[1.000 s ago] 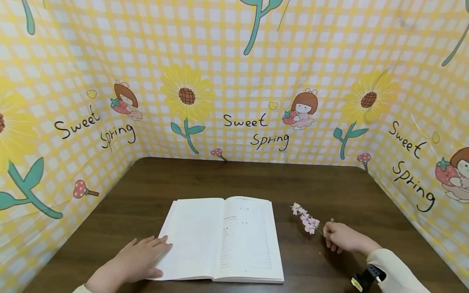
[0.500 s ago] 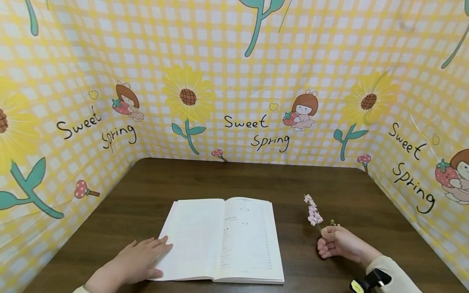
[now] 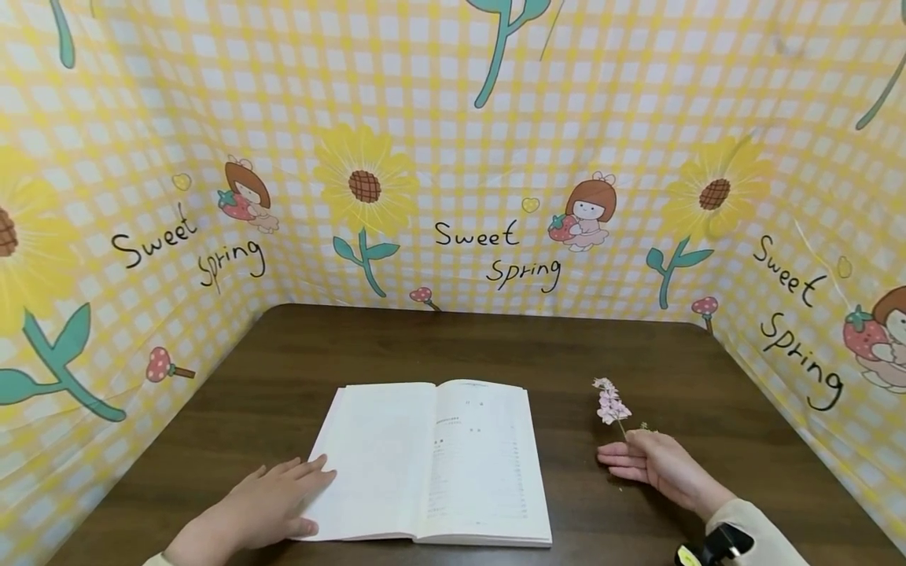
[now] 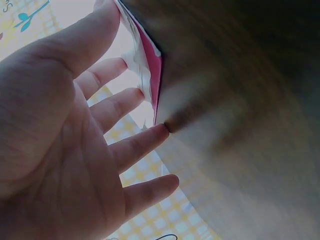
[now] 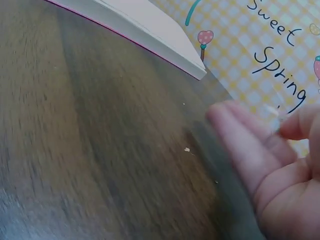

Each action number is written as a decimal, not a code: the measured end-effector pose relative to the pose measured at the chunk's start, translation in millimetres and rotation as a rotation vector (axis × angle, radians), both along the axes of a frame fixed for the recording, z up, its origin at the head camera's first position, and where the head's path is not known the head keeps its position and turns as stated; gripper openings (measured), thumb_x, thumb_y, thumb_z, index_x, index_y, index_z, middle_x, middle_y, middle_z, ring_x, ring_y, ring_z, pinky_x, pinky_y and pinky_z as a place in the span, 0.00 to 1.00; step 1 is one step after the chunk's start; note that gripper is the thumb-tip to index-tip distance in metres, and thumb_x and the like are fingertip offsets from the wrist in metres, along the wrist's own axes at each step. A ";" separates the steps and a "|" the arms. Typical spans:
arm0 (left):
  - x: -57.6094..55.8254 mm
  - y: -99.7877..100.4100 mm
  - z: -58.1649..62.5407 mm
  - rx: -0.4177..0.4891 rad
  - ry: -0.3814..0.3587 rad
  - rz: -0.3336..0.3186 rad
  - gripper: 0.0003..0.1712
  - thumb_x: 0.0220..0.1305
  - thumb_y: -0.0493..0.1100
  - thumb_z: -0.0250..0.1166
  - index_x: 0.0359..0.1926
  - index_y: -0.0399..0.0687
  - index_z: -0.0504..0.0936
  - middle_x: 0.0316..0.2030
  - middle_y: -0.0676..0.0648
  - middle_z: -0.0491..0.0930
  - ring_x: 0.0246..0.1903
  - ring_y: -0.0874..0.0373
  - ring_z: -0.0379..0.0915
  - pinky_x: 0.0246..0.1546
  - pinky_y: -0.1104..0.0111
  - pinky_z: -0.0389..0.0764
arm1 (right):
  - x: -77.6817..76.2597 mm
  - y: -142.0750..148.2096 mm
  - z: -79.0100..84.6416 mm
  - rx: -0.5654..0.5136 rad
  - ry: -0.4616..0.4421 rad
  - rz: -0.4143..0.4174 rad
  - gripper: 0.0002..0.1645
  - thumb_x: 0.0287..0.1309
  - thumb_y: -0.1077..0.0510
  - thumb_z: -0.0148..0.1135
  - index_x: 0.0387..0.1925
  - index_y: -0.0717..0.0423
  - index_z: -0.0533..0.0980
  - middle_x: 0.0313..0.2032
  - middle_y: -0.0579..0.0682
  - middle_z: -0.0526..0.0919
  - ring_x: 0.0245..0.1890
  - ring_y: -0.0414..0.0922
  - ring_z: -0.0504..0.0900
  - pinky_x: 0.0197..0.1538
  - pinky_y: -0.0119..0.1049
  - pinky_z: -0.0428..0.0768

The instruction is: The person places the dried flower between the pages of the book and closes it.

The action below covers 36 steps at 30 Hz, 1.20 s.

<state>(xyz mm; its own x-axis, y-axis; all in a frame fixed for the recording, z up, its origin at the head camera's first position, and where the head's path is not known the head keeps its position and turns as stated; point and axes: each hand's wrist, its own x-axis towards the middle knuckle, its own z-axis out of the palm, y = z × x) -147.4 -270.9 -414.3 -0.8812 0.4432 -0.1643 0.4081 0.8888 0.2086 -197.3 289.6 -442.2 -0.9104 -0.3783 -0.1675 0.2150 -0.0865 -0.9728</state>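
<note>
An open book (image 3: pixel 375 464) lies on the dark wooden table, its right page (image 3: pixel 484 472) printed with lines of text. My left hand (image 3: pixel 258 503) rests with spread, straight fingers on the book's left edge; in the left wrist view the fingertips (image 4: pixel 135 94) touch the pages by the pink cover (image 4: pixel 154 75). To the right of the book, my right hand (image 3: pixel 661 464) pinches the stem of a small pink flower sprig (image 3: pixel 611 402) between thumb and finger, blossoms pointing away from me. Its other fingers stretch toward the book. In the right wrist view the hand (image 5: pixel 280 165) is blurred.
Yellow checked cloth (image 3: pixel 460 157) with printed sunflowers and lettering rises around the back and sides of the table (image 3: pixel 495 342). Small pale crumbs (image 5: pixel 187 150) lie on the wood near my right hand. A black wrist camera (image 3: pixel 718 542) sits on the right sleeve.
My right hand has turned palm-up and its lower fingers have straightened. The flower sprig has swung from slanting left to nearly upright in view. The left hand and book have stayed put.
</note>
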 end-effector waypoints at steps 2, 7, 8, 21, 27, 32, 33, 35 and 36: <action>0.0 -0.2 0.0 0.004 -0.006 -0.001 0.40 0.54 0.58 0.73 0.66 0.48 0.75 0.68 0.39 0.69 0.64 0.32 0.64 0.53 0.26 0.59 | -1.0 -1.0 -0.5 -0.011 -0.006 -0.054 0.12 0.75 0.63 0.35 0.40 0.60 0.67 0.49 0.60 0.84 0.48 0.46 0.85 0.53 0.41 0.81; -0.9 -1.5 -0.1 0.004 -0.010 -0.014 0.41 0.55 0.59 0.72 0.66 0.47 0.74 0.68 0.39 0.68 0.64 0.32 0.64 0.52 0.25 0.60 | -3.4 0.9 -3.1 -0.137 0.016 -0.026 0.12 0.77 0.63 0.37 0.38 0.56 0.68 0.50 0.56 0.84 0.50 0.45 0.84 0.55 0.40 0.79; -0.9 -1.8 -0.3 0.001 -0.007 -0.016 0.41 0.56 0.59 0.72 0.67 0.47 0.74 0.68 0.39 0.68 0.64 0.32 0.64 0.52 0.25 0.60 | -3.3 1.3 -3.6 -0.169 0.019 -0.014 0.13 0.78 0.63 0.37 0.39 0.56 0.69 0.50 0.55 0.84 0.51 0.45 0.84 0.56 0.40 0.79; 1.5 0.3 0.3 -0.011 -0.007 -0.015 0.41 0.57 0.59 0.71 0.67 0.46 0.73 0.68 0.39 0.68 0.65 0.33 0.64 0.53 0.26 0.60 | 0.3 -7.1 -0.4 -0.239 0.036 0.093 0.31 0.80 0.59 0.36 0.70 0.80 0.44 0.62 0.57 0.76 0.58 0.45 0.79 0.62 0.43 0.74; 0.6 2.1 0.5 -0.011 -0.027 0.001 0.41 0.57 0.58 0.71 0.68 0.47 0.73 0.69 0.39 0.67 0.65 0.33 0.63 0.54 0.26 0.58 | 4.4 -14.1 0.6 -0.314 0.055 0.085 0.19 0.80 0.62 0.35 0.63 0.69 0.62 0.59 0.54 0.78 0.58 0.46 0.79 0.61 0.42 0.75; 0.9 1.0 0.0 -0.008 -0.027 -0.003 0.41 0.57 0.58 0.71 0.68 0.46 0.73 0.69 0.39 0.67 0.65 0.32 0.63 0.54 0.25 0.58 | 6.5 -22.3 4.7 -0.276 0.050 0.005 0.21 0.79 0.62 0.38 0.64 0.72 0.56 0.58 0.53 0.79 0.58 0.46 0.80 0.61 0.41 0.75; 1.0 0.7 -0.1 -0.006 -0.028 -0.004 0.41 0.57 0.58 0.71 0.68 0.46 0.73 0.69 0.39 0.67 0.65 0.32 0.63 0.54 0.25 0.58 | 6.9 -24.0 5.3 -0.283 0.052 0.001 0.21 0.79 0.62 0.39 0.63 0.72 0.55 0.58 0.53 0.80 0.58 0.46 0.80 0.61 0.41 0.75; 1.3 0.3 -0.3 -0.001 -0.028 -0.005 0.41 0.57 0.58 0.71 0.68 0.46 0.72 0.69 0.38 0.67 0.65 0.32 0.62 0.54 0.25 0.57 | 7.5 -27.3 6.5 -0.295 0.060 -0.006 0.20 0.79 0.62 0.39 0.63 0.73 0.55 0.57 0.53 0.80 0.57 0.45 0.80 0.60 0.41 0.75; 1.4 0.2 -0.4 -0.001 -0.025 -0.007 0.41 0.57 0.58 0.70 0.68 0.46 0.72 0.69 0.39 0.67 0.65 0.32 0.62 0.54 0.25 0.58 | 7.7 -28.9 7.0 -0.301 0.065 -0.008 0.20 0.79 0.62 0.39 0.63 0.73 0.55 0.57 0.53 0.80 0.57 0.45 0.80 0.60 0.40 0.75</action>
